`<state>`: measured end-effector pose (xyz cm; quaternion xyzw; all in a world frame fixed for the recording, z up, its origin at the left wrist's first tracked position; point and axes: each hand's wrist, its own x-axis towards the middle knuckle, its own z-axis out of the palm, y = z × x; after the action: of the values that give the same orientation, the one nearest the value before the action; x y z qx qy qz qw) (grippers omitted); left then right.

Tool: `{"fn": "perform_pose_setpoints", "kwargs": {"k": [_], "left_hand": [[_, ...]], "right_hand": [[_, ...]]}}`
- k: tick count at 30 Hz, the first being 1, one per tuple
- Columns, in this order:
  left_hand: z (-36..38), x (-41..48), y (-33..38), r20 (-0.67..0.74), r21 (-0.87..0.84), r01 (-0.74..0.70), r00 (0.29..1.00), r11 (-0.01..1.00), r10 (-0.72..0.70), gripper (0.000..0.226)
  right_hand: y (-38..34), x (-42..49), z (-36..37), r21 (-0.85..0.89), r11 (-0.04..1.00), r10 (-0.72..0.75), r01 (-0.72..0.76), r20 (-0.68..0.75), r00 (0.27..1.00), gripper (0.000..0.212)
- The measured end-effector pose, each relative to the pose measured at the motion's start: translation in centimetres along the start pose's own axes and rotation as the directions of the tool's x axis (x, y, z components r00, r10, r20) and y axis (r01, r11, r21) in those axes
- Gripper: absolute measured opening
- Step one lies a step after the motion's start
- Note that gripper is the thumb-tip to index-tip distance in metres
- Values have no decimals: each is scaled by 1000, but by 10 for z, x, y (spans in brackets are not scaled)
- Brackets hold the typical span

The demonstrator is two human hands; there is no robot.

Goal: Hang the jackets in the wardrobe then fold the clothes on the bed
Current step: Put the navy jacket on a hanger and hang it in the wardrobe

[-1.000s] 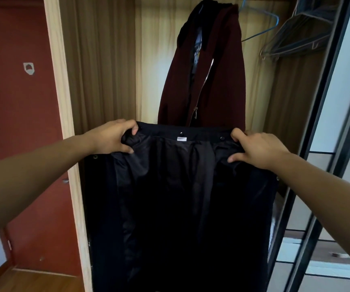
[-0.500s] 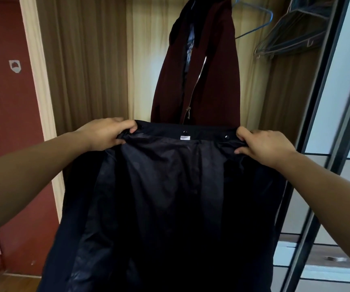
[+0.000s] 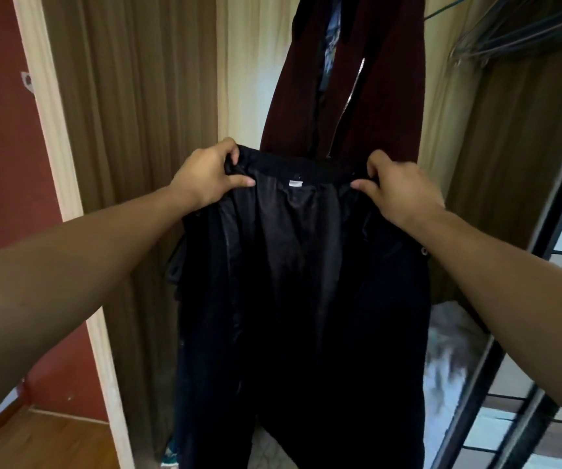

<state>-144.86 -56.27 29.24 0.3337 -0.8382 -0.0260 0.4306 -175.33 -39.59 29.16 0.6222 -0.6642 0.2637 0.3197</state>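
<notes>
Here we hold the black jacket (image 3: 306, 299) up before us, lining facing us. The left grip (image 3: 205, 177) and the right grip (image 3: 401, 187) each clench the collar edge, thumbs on the lining, one on either side of the white label (image 3: 295, 183). The body hangs limp and the lining looks glossy, so we judge it soft, fairly light and apt to slide. Take hold at the collar seam or shoulders, not the lining. Beyond it, inside the wardrobe (image 3: 137, 96), a maroon jacket (image 3: 374, 96) hangs, with spare hangers (image 3: 516, 35) to its right.

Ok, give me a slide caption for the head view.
Left hand and right hand hold a black jacket open at the wardrobe, a maroon jacket hanging behind.
</notes>
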Motion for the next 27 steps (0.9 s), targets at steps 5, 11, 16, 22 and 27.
{"fn": "perform_pose_setpoints", "kwargs": {"k": [5,11,16,22,27], "left_hand": [[20,37,-16,-98,27,-134,986,991,136,47],[30,96,-37,-160,33,-241,957,970,243,46],[68,104,-93,-22,50,-219,975,974,220,44],[142,75,-163,140,60,-84,987,995,75,42],[216,15,-223,360,88,131,920,987,-154,36]], "right_hand": [[-18,39,37,-22,998,-68,66,-118,991,36],[-28,110,72,-27,990,-143,141,-254,957,35],[-4,118,133,-84,982,-182,166,-237,954,39],[28,82,238,-145,973,-197,178,-124,973,32],[47,25,328,-66,991,-103,118,193,976,33]]}}
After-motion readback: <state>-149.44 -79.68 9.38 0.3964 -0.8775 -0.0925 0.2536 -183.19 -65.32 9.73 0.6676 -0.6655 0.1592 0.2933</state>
